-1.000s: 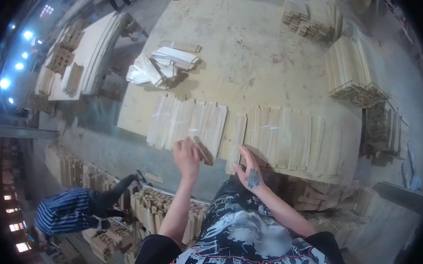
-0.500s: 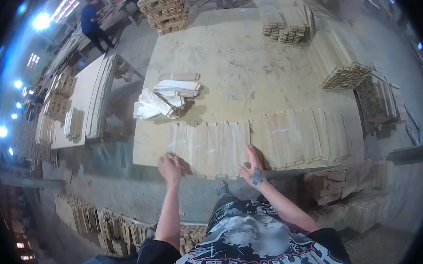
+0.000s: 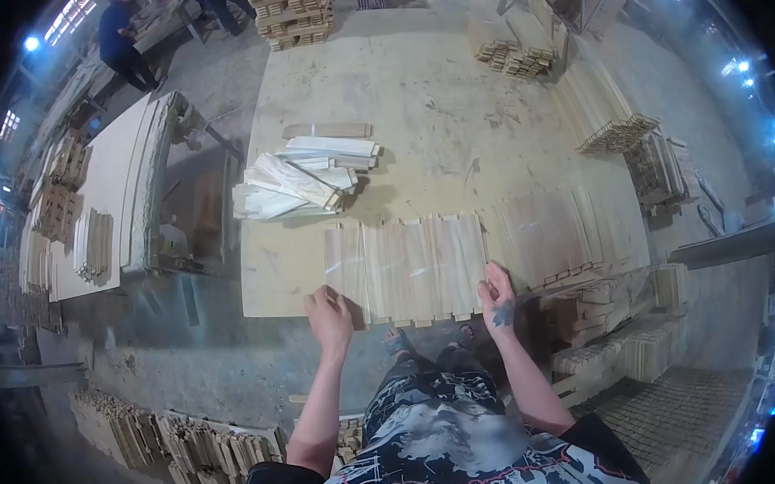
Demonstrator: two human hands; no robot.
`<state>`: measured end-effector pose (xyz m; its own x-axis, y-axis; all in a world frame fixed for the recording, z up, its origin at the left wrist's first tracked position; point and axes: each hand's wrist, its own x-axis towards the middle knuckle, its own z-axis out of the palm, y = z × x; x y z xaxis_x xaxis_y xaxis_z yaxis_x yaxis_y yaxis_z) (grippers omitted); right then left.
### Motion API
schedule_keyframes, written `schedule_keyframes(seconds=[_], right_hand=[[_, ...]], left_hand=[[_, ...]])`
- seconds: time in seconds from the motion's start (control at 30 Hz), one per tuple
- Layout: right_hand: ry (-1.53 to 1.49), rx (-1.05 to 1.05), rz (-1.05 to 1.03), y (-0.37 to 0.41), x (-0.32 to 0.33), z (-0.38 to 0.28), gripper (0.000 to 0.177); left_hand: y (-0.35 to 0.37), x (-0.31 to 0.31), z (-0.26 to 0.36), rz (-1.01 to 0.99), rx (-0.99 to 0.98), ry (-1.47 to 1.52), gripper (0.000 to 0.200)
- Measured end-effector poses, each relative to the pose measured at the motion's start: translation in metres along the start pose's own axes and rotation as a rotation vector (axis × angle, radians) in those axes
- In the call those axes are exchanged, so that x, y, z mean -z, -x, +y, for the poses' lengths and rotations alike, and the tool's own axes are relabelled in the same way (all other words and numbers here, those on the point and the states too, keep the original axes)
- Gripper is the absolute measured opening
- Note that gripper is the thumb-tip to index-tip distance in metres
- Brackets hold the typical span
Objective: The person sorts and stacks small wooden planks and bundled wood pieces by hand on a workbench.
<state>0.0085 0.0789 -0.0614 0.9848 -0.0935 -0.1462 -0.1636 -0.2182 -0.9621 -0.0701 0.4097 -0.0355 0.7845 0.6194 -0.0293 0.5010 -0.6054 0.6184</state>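
Observation:
A row of narrow wooden slats (image 3: 420, 271) lies side by side along the near edge of the worktable, its ends uneven. At the row's left near corner, my left hand (image 3: 328, 317) has bent fingers closed on the outermost slat. My right hand (image 3: 497, 297) is at the right near corner, its fingers extended and thumb apart, against the end slat. To the right lies a second row of slats (image 3: 547, 237), separated by a small gap. Beyond the first row, a loose heap of pale slats (image 3: 299, 181) lies crisscrossed.
The large worktable (image 3: 396, 91) carries slat stacks (image 3: 606, 113) at its right edge and a crosswise pile (image 3: 289, 13) at the far left. Another table (image 3: 119, 201) with slats stands left. Bundled wood (image 3: 196, 449) lies on the floor behind me. A person (image 3: 122, 41) stands far left.
The camera view has shifted. Both hands and the near row appear farther right relative to the loose heap, with the hands still at the row's two near corners.

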Motion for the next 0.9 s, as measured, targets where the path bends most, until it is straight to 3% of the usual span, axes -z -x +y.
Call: schedule_keyframes(seconds=[0.17,0.37,0.47,0.57,0.77,0.87,0.9], right_hand=[[0.081,-0.036,-0.023,0.018,0.011,0.000,0.053],[0.199,-0.015,-0.062,0.048,0.027,-0.020,0.049],[0.287,-0.024,0.001,0.062,0.030,-0.014,0.048],[0.215,-0.073,-0.002,0.071,0.042,0.023,0.047],[0.036,-0.314,-0.058,0.059,0.043,0.037,0.043],[0.056,-0.379,-0.093,0.053,0.047,0.020,0.037],[0.070,-0.388,-0.098,0.051,0.048,0.009,0.035]], left_hand=[[0.025,0.011,-0.008,-0.056,-0.047,-0.033,0.064],[0.056,0.051,-0.010,-0.402,-0.178,-0.148,0.121],[0.060,0.037,-0.023,-0.370,-0.204,-0.169,0.131],[0.054,0.030,-0.027,-0.334,-0.238,-0.162,0.132],[0.052,0.030,-0.028,-0.371,-0.222,-0.107,0.129],[0.055,0.021,-0.049,-0.247,-0.113,0.391,0.095],[0.050,0.025,-0.052,-0.297,0.060,0.506,0.081]])
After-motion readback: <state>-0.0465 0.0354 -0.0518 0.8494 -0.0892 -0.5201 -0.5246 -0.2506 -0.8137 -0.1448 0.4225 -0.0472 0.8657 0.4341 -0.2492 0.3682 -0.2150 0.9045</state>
